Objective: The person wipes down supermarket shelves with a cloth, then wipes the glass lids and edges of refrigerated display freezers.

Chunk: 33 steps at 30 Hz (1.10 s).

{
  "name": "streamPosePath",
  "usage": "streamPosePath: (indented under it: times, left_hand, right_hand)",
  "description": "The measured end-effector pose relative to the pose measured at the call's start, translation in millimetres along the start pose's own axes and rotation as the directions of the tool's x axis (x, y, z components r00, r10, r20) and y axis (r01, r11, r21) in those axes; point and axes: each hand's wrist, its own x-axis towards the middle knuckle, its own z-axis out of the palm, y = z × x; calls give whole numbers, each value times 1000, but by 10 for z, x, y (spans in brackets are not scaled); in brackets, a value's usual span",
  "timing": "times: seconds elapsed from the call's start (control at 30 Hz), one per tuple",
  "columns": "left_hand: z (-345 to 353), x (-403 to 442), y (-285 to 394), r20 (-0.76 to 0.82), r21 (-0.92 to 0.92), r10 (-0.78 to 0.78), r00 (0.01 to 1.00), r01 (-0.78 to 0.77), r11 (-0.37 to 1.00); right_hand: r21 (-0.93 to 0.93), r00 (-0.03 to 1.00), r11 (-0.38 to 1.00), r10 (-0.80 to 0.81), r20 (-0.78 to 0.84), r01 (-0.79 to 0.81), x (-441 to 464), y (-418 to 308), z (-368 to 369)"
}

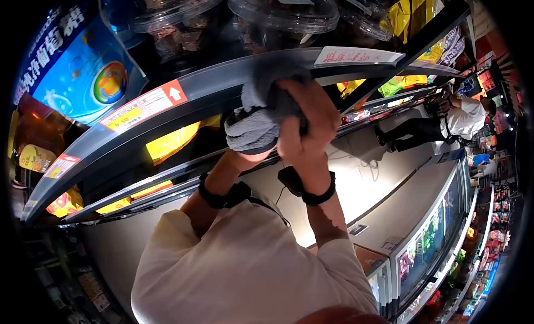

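Note:
A bunched grey cloth (253, 126) is held up between my hands, just in front of the shelf edge. My right hand (311, 121) is closed on it, with thumb and fingers pinching the upper folds. My left hand (240, 159) is at the lower side of the same cloth, which covers its fingers; only the heel of the hand and wrist show. The cloth's upper part is dark and smeared by motion. Black bands circle both wrists. Close behind the cloth runs the curved shelf edge (214, 73) with price labels.
Clear plastic tubs (283, 12) and a blue bag (83, 62) stand on the upper shelf. Yellow packets (173, 141) lie on the shelf below. A glass-fronted cooler (428, 235) is at right. Another person in a white shirt (467, 118) is farther along the aisle.

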Motion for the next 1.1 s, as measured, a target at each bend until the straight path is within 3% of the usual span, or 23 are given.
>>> streamPosePath:
  times: [0.03, 0.1, 0.17, 0.23, 0.27, 0.3, 0.33, 0.37, 0.43, 0.47, 0.63, 0.77, 0.83, 0.9, 0.97, 1.03, 1.1]
  left_hand:
    - [78, 4, 9, -8, -19, -59, 998, 59, 998]
    - [69, 5, 120, -14, 241, 256, 966, -246, 939]
    - [-19, 83, 281, 17, 427, 570, 822, -521, 739]
    - [-81, -11, 313, 66, 388, 612, 788, -586, 712]
    - [-154, -58, 356, 114, 394, 626, 772, -613, 684]
    - [-188, 62, 574, -5, 120, 420, 908, -416, 901]
    - [-221, 181, 791, -123, -217, 182, 976, -205, 954]
    - [-265, 221, 767, -33, -205, 116, 993, -120, 971]
    - [-225, 305, 873, -35, -196, 106, 994, -111, 974]
    - [-151, 348, 895, -14, -149, 115, 993, -116, 982]
    - [330, 564, 880, 9, -166, 134, 991, -130, 978]
    - [727, 810, 978, 61, -156, 172, 983, -161, 975]
    - [1028, 939, 951, 59, -171, 253, 966, -240, 956]
    - [1278, 1042, 961, 62, -190, 224, 973, -209, 959]
    - [1489, 1147, 958, 53, -225, 162, 985, -147, 963]
    - [1674, 1250, 951, 5, -246, 192, 981, -185, 952]
    - [1768, 1306, 960, 38, -155, 179, 983, -171, 973]
  right_hand:
    - [-5, 1000, 1000, 4, 0, -4, -1, 26, -67]
    - [42, 994, 994, 103, 40, -104, -8, 86, -191]
    - [-9, 997, 997, 76, -14, -76, -13, 205, -279]
    - [-50, 963, 962, 264, -63, -267, -23, 279, -419]
    - [-53, 957, 959, 273, -102, -279, -27, 345, -476]
    - [-54, 950, 956, 278, -142, -288, -42, 437, -528]
    - [-87, 932, 939, 314, -183, -333, -41, 533, -570]
    - [-76, 935, 943, 305, -179, -323, -33, 584, -559]
    - [-29, 923, 951, 291, -251, -308, 21, 643, -535]
    - [-85, 950, 977, 165, -263, -194, -2, 675, -487]
    - [-97, 962, 966, 223, -158, -239, -31, 713, -727]
    - [-202, 966, 957, 170, -195, -209, 3, 1203, -1095]
    - [-184, 928, 932, 259, -267, -313, 56, 1410, -1263]
    - [-117, 919, 939, 281, -275, -323, 57, 1568, -1372]
    - [-302, 969, 947, 38, -243, -113, 47, 1711, -1505]
    - [-277, 967, 947, 95, -237, -161, 78, 1774, -1679]
    - [-139, 907, 928, 293, -302, -346, 95, 1927, -1836]
